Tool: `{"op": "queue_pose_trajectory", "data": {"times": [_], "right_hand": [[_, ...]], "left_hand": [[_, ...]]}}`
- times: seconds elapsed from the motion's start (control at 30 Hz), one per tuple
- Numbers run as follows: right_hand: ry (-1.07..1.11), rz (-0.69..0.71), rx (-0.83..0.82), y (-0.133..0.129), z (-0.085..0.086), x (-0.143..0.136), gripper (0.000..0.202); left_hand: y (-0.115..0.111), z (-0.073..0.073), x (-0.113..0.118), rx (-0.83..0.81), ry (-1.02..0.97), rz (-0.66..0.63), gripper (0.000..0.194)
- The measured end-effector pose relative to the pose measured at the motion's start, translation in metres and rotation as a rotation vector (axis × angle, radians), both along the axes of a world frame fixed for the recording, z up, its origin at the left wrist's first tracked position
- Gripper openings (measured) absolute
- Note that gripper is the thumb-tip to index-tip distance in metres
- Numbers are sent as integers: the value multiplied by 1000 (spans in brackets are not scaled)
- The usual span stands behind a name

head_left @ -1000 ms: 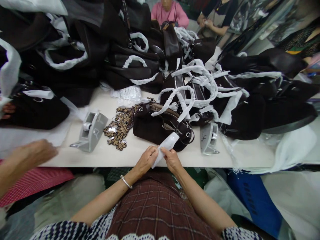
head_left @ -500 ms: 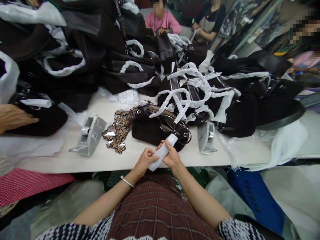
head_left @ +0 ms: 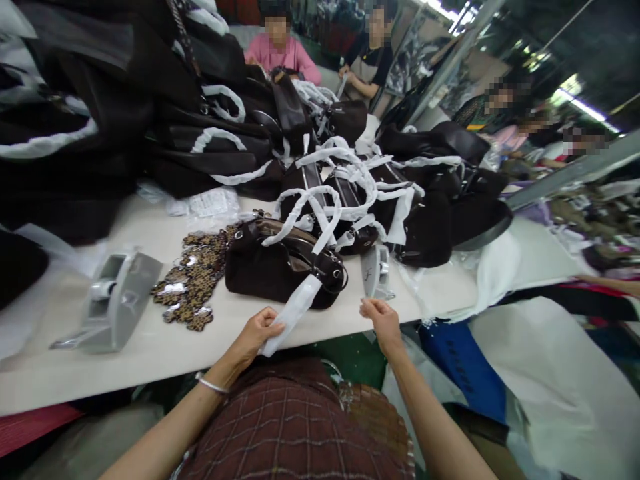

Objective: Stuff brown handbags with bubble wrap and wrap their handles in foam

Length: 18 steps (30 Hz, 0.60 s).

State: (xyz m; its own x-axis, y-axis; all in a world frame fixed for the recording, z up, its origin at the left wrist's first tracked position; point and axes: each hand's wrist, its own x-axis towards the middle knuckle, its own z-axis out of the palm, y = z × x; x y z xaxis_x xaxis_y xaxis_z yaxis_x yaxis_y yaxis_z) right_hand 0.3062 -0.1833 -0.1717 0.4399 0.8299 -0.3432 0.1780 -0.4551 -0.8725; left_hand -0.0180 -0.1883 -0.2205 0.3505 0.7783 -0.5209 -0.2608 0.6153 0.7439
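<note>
A dark brown handbag (head_left: 257,270) sits unzipped at the table's front, its handles wrapped in white paper. From its right end a strip of white wrapping paper (head_left: 295,310) slants down toward me. My left hand (head_left: 263,330) pinches the lower part of this strip between thumb and fingers. Out to the right, my right hand (head_left: 383,320) is closed at the fingertips just below a grey tape dispenser (head_left: 376,272). Whatever those fingertips hold, if anything, is too small to make out. Leopard-patterned tags (head_left: 193,280) lie in a pile left of the bag.
Another grey tape dispenser (head_left: 120,300) stands at the left. Dark bags (head_left: 200,147) are heaped along the back and left, with more bags (head_left: 425,227) at the right. Clear plastic packets (head_left: 210,202) lie behind the tags. Across the table, people work, one in a pink top (head_left: 283,57).
My right hand has let go of the white wrapping strip and moved right to the tape dispenser. My left hand still holds the strip. The view has turned to the right.
</note>
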Motion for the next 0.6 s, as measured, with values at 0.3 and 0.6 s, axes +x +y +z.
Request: {"op": "queue_pose_trajectory", "data": {"times": [0.3,0.6], "right_hand": [[-243,-197,-91,58,-21,130,24],[-67,-226,-53,65,-29,127,23]], "left_hand": [[5,-10,-2,-1,105,-41,48],[4,-12,-1,-30,141,-33,50]]}}
